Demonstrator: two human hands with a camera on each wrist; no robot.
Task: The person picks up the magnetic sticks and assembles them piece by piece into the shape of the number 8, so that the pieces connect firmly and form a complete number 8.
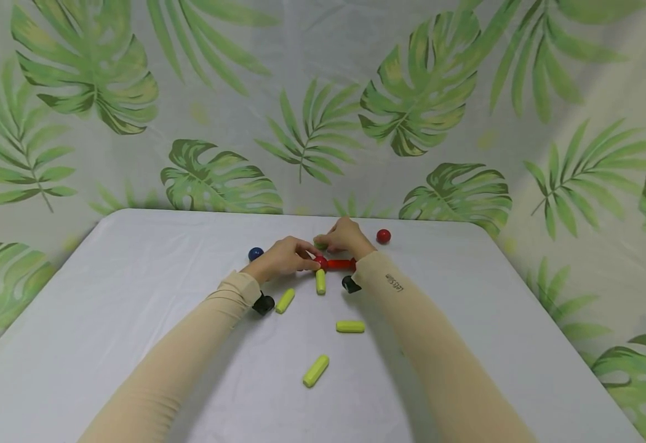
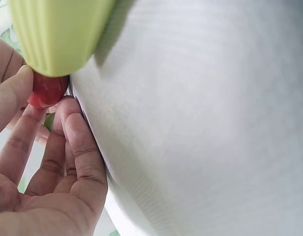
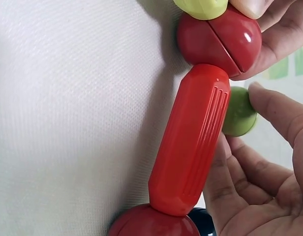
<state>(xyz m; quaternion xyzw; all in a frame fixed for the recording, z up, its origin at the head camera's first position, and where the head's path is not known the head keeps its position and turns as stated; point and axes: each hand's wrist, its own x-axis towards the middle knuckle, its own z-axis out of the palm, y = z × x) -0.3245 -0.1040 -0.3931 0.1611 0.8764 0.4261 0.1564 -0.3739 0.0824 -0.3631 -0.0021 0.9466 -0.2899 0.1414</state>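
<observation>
My left hand (image 1: 285, 256) holds a red ball (image 3: 218, 42) between thumb and fingertips. One end of a red ridged rod (image 3: 191, 140) meets this ball, and a second red ball (image 3: 154, 222) is at the rod's other end, mostly behind my right wrist in the head view. A yellow-green rod (image 2: 58, 34) also touches the held ball and points toward me. Just behind the red rod, my right hand (image 1: 346, 236) pinches a small green piece with a rounded end (image 3: 240, 112). The fingers hide part of it.
Farther back at the right lies a loose red ball (image 1: 383, 236). A blue ball (image 1: 255, 253) sits beside my left wrist. Loose yellow-green rods lie nearer me: one (image 1: 285, 301) by the left sleeve, another (image 1: 350, 327) by the right forearm, a third (image 1: 315, 371) in front.
</observation>
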